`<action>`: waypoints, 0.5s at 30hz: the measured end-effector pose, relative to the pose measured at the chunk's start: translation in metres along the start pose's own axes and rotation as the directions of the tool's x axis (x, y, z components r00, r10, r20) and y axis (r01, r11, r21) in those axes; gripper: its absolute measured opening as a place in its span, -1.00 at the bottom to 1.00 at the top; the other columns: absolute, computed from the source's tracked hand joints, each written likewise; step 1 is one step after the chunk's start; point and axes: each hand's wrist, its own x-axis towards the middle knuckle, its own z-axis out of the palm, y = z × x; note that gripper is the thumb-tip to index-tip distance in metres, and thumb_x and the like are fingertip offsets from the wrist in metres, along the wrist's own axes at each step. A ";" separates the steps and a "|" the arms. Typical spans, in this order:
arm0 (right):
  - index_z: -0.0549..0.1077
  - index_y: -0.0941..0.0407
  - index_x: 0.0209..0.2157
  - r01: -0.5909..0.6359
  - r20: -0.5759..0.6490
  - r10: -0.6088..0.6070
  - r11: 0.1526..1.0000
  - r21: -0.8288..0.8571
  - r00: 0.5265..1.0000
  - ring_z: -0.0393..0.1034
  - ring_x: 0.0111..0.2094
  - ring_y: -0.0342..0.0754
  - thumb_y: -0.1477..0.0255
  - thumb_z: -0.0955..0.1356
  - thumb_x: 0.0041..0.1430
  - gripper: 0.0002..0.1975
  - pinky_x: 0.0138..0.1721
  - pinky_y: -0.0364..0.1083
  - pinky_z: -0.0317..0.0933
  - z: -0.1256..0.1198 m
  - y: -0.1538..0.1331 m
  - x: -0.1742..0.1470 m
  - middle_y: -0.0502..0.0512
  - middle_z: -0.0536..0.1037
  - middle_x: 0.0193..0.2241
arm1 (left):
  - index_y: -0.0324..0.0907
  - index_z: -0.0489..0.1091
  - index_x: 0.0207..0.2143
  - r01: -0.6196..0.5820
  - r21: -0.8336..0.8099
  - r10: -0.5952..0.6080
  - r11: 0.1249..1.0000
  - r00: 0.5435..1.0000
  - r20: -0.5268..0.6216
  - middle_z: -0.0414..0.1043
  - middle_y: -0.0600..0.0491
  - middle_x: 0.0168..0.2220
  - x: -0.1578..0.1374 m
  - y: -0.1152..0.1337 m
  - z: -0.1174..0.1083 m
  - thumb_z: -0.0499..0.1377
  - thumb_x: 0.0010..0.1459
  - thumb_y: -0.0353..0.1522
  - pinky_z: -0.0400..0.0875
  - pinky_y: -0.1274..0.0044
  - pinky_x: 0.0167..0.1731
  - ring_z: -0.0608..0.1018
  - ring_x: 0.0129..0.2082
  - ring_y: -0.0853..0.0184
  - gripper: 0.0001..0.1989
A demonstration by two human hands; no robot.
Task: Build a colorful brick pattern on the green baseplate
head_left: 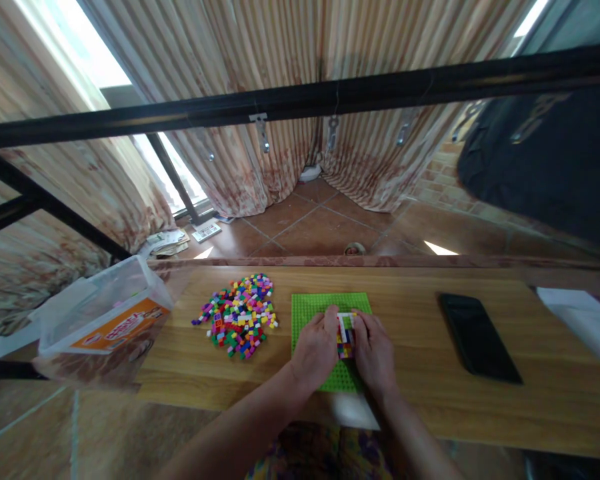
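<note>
A small build of coloured toy bricks (346,333), with a white rim along its top, stands on the green baseplate (307,304). My left hand (316,345) is closed against the build's left side, fingers bent toward its far edge. On the opposite side my right hand (375,350) grips it, with the thumb along the near right edge. Both hands hide much of the build's sides, and whether a loose brick is between the fingertips is not visible. Left of the baseplate lies a heap of loose coloured bricks (243,313).
A black phone (480,339) lies on the wooden table (410,287) to the right. White paper (580,313) is at the far right. Beyond the left end stands a clear plastic box (100,313) with an orange label. A dark metal bar (300,100) crosses above.
</note>
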 end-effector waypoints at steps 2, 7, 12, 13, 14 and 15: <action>0.50 0.16 -0.16 0.007 -0.009 -0.007 1.000 -0.006 1.000 0.37 -0.13 0.09 0.08 0.11 0.30 -0.47 0.00 0.10 0.20 0.001 0.001 0.000 0.27 0.53 -0.19 | -0.23 0.16 0.11 0.002 0.002 -0.002 1.000 1.000 -0.012 0.51 -0.09 -0.20 0.000 0.000 0.001 -0.05 0.22 -0.50 0.51 0.39 -0.20 0.55 -0.19 0.20 -0.60; 0.51 0.17 -0.16 0.053 -0.001 -0.053 0.998 -0.030 0.999 0.38 -0.13 0.09 0.06 0.09 0.29 -0.44 0.01 0.11 0.21 0.000 0.004 0.001 0.28 0.54 -0.18 | -0.19 0.16 0.15 0.009 -0.055 -0.011 0.998 0.999 -0.031 0.54 -0.04 -0.18 0.000 0.001 0.000 -0.02 0.22 -0.48 0.51 0.38 -0.15 0.56 -0.17 0.22 -0.57; 0.50 0.19 -0.15 0.078 -0.013 -0.078 0.997 -0.013 0.997 0.38 -0.09 0.09 0.07 0.06 0.32 -0.41 0.04 0.11 0.20 0.001 0.009 0.001 0.31 0.54 -0.16 | -0.15 0.20 0.14 0.005 -0.279 -0.066 0.960 0.976 -0.206 0.51 -0.04 -0.06 -0.023 0.004 -0.036 0.02 0.26 -0.44 0.49 0.39 -0.05 0.56 -0.12 0.30 -0.61; 0.51 0.18 -0.16 0.078 -0.021 -0.078 0.997 -0.005 0.997 0.39 -0.09 0.09 0.06 0.06 0.32 -0.41 0.04 0.11 0.20 0.002 0.009 0.001 0.31 0.55 -0.16 | -0.14 0.24 0.12 0.023 -0.331 -0.110 0.943 0.963 -0.247 0.52 -0.02 -0.12 -0.031 0.004 -0.046 0.04 0.27 -0.41 0.50 0.42 -0.09 0.57 -0.17 0.32 -0.64; 0.51 0.17 -0.17 0.076 -0.030 -0.076 0.997 0.001 0.997 0.39 -0.09 0.09 0.06 0.07 0.31 -0.41 0.04 0.11 0.20 0.003 0.009 0.001 0.30 0.55 -0.16 | -0.13 0.28 0.08 0.044 -0.376 -0.165 0.925 0.941 -0.294 0.52 0.01 -0.20 -0.038 0.004 -0.057 0.05 0.28 -0.38 0.51 0.44 -0.14 0.57 -0.23 0.35 -0.69; 0.52 0.17 -0.17 0.075 -0.038 -0.074 0.997 0.006 0.997 0.40 -0.10 0.08 0.05 0.07 0.31 -0.42 0.03 0.11 0.21 0.004 0.009 0.001 0.29 0.56 -0.17 | -0.13 0.31 0.05 0.044 -0.394 -0.166 0.918 0.945 -0.281 0.51 0.02 -0.21 -0.044 0.003 -0.068 0.07 0.29 -0.34 0.51 0.45 -0.16 0.56 -0.24 0.36 -0.71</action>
